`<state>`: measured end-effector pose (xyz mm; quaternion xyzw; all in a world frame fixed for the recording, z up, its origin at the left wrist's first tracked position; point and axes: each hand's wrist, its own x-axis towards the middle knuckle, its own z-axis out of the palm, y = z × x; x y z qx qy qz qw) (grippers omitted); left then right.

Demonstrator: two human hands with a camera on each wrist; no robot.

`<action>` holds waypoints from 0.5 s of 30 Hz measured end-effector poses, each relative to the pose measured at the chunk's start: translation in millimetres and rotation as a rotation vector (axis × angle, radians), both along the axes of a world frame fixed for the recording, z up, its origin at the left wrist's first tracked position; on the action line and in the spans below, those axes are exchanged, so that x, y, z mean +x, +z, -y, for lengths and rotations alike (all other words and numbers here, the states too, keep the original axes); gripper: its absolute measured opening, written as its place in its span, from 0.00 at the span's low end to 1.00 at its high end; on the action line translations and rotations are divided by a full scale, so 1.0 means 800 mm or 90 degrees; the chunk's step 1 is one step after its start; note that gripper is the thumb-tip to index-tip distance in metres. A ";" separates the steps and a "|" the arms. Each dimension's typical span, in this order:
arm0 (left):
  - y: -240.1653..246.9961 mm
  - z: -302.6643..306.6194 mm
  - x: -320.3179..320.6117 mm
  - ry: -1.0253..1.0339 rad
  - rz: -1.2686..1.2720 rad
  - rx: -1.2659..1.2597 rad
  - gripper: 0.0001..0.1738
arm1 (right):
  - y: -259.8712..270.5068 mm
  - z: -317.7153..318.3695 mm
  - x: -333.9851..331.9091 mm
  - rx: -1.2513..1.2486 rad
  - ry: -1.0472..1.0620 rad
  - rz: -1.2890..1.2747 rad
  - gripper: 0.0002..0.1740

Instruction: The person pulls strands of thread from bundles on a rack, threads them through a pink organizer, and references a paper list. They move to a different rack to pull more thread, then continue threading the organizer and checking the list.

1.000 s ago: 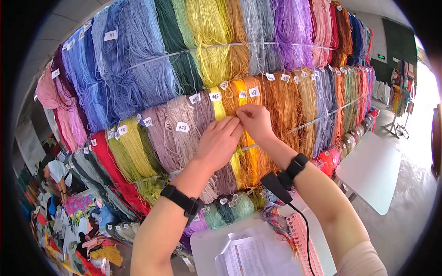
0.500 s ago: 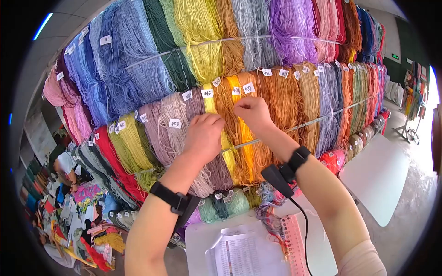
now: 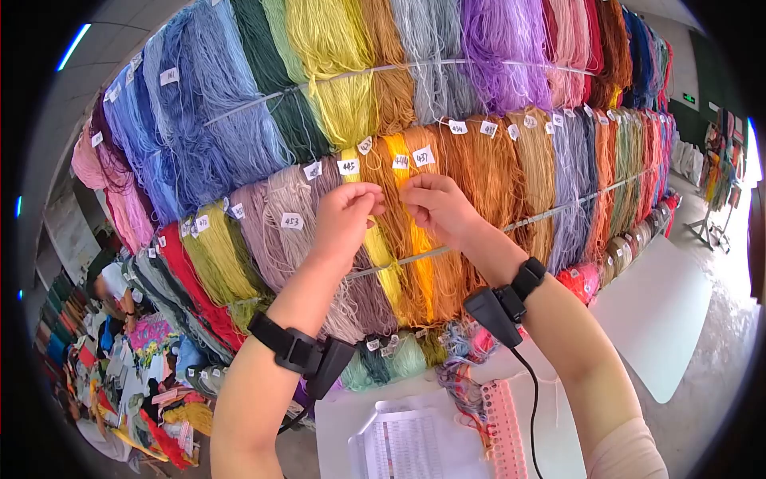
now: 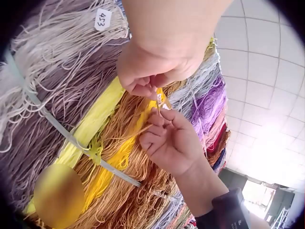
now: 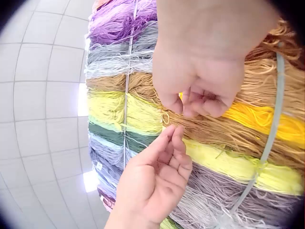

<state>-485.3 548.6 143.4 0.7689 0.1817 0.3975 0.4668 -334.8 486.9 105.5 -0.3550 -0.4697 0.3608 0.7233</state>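
In the head view, my left hand (image 3: 343,219) and right hand (image 3: 443,211) face each other a short gap apart, before a golden-brown yarn skein (image 5: 214,130). Thumb and fingertips of each hand pinch together. A thin brown strand (image 4: 159,108) shows between the fingertips in the left wrist view; the pinched ends are hidden by the fingers. Beside the brown skein hang a pale yellow skein (image 5: 224,158) and a bright yellow skein (image 5: 255,117). Paper tags numbered 445 (image 3: 349,167), 444 (image 3: 400,161) and 437 (image 3: 423,156) sit just above the hands.
Rows of coloured skeins, such as purple yarn (image 3: 499,48), hang behind straps (image 3: 447,251). Below stands a white table (image 3: 339,435) with a printed sheet (image 3: 407,447) and a pink punched card (image 3: 503,431). Another white table (image 3: 658,311) stands right.
The hands parted from each other, the left drawing down and left, then came close together again in front of the brown skein. The head view shifted slightly.
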 end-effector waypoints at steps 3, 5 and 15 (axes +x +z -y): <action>-0.002 -0.001 -0.006 0.013 -0.008 0.008 0.10 | 0.006 -0.004 -0.010 -0.025 -0.170 0.143 0.06; -0.003 0.001 -0.011 0.014 -0.027 0.022 0.10 | 0.006 -0.015 -0.012 -0.034 -0.274 0.213 0.07; 0.000 0.009 -0.028 -0.012 -0.044 0.043 0.09 | 0.003 -0.004 -0.005 -0.001 -0.097 -0.001 0.04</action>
